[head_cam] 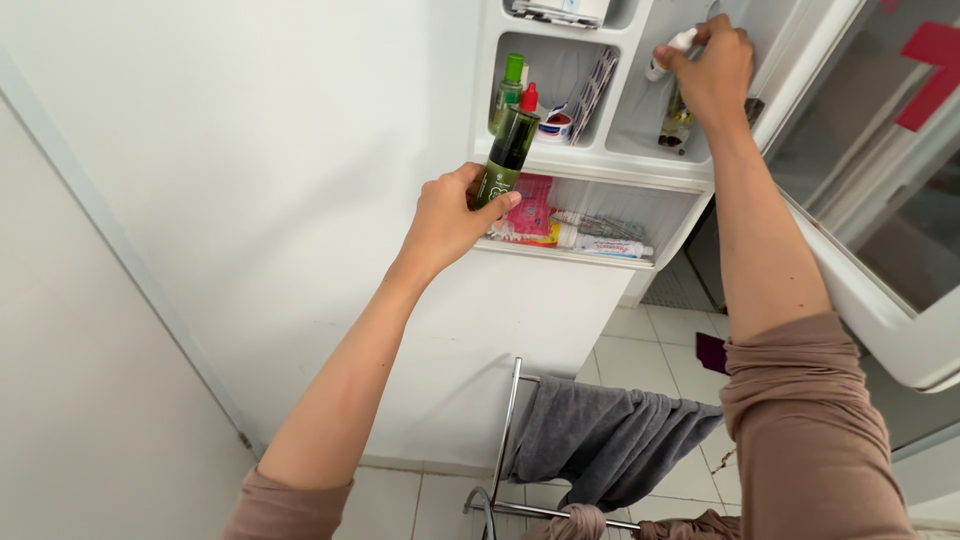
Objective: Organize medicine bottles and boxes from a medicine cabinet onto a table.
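Nearest to the person, below the white wall cabinet, a grey towel hangs over a metal rail, with pale floor tiles behind it and a small dark purple scrap lying on them.

Higher up, the left hand is raised in front of the cabinet's lower shelf, its fingers wrapped around the base of a dark green bottle with a red cap. The bottle leans a little to the right, its cap level with the compartment above. Just beside that hand, on the lower shelf, lie a pink packet and a white tube on its side.

In the cabinet's middle left compartment stand a lighter green bottle, a small round tin and a flat striped packet leaning on the wall.

Farthest up, the right hand reaches into the cabinet's right compartment, its fingers closed over the top of a small white-capped bottle that stands on the compartment floor. The cabinet's mirrored door stands open at the right.
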